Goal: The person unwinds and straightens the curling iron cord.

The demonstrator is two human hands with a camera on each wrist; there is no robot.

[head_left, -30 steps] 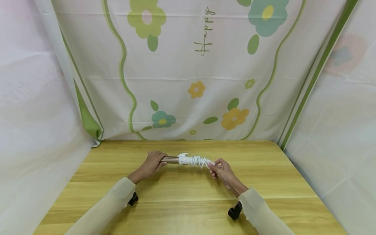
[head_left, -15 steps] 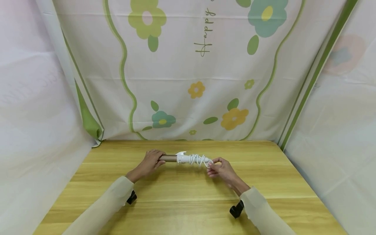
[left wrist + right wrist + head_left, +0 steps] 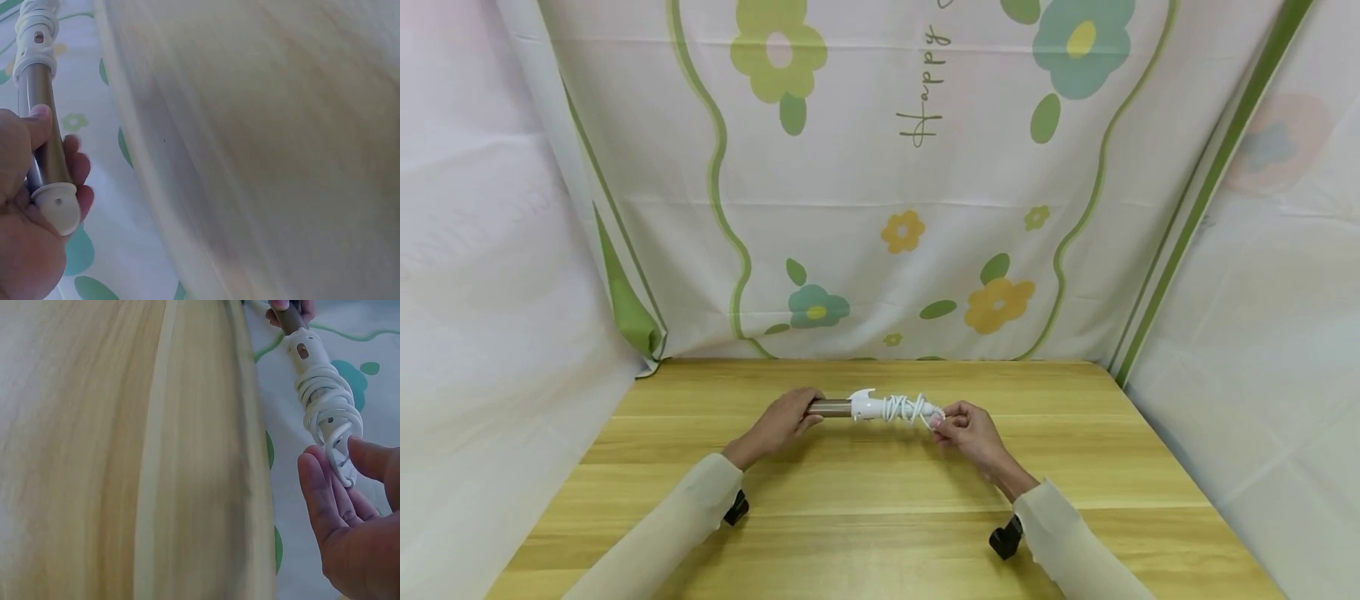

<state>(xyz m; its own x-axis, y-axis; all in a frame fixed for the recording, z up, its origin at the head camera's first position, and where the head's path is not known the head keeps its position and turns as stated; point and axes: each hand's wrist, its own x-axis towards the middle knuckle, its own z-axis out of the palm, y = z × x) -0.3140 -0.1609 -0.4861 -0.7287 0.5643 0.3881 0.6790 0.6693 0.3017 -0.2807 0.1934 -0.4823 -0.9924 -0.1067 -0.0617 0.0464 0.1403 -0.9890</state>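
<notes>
Nearest, at the bottom of the head view, pale sleeves (image 3: 662, 529) reached in over the counter (image 3: 865, 533). Just left of centre, the left hand (image 3: 781, 419) had its fingers curled round a curling iron (image 3: 867, 407); right of centre, the right hand (image 3: 977, 437) pinched the white cord (image 3: 904, 407) at the iron's right end. The iron lay sideways across mid-frame. Pulling crossed loops too hard could have knotted them or twisted the iron free. Beyond, flowered cloth (image 3: 820, 175) filled the upper frame.
</notes>
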